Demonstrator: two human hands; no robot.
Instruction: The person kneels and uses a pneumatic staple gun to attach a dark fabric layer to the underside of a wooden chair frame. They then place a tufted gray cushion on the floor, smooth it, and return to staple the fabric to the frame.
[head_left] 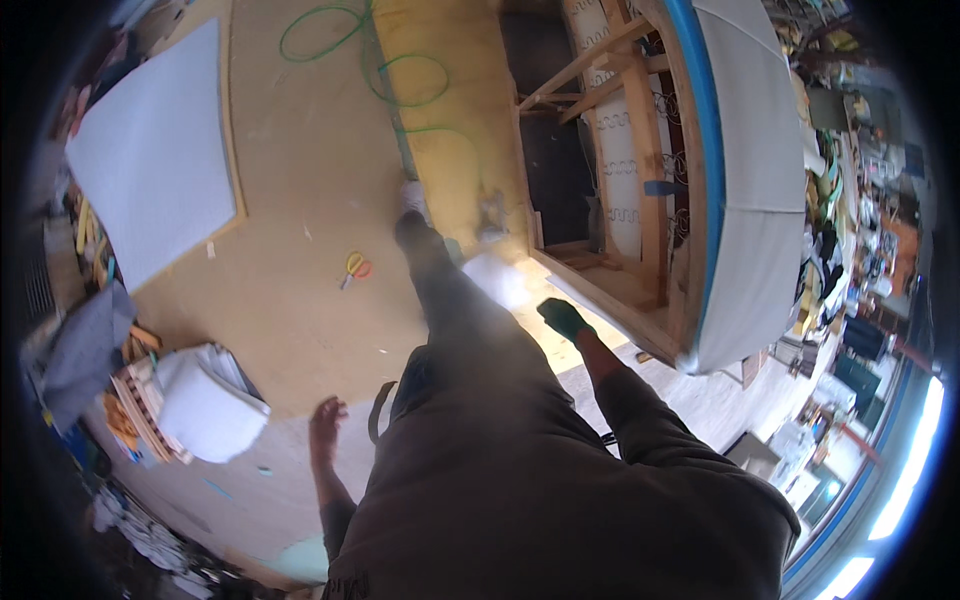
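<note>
My left hand [327, 420] is bare and hangs low at my left side, over the floor. Its fingers are loosely bent and a little apart, with nothing visible in them. On my right hand [563, 318] is a dark green glove. That hand is curled closed in front of me, near the lower corner of an upturned sofa frame [655, 190]; whatever it may hold is hidden. The frame is bare wood with zigzag springs inside, a blue strip along its edge and pale grey upholstery outside. Scissors [355, 268] with yellow and red handles lie on the floor ahead.
A green hose [420, 85] loops over the brown floor covering [300, 150] and a yellow sheet [460, 90]. White boards or sheets [160, 150] lie at the left, above a stack of folded material [210, 400]. Cluttered shelving [850, 260] lines the right.
</note>
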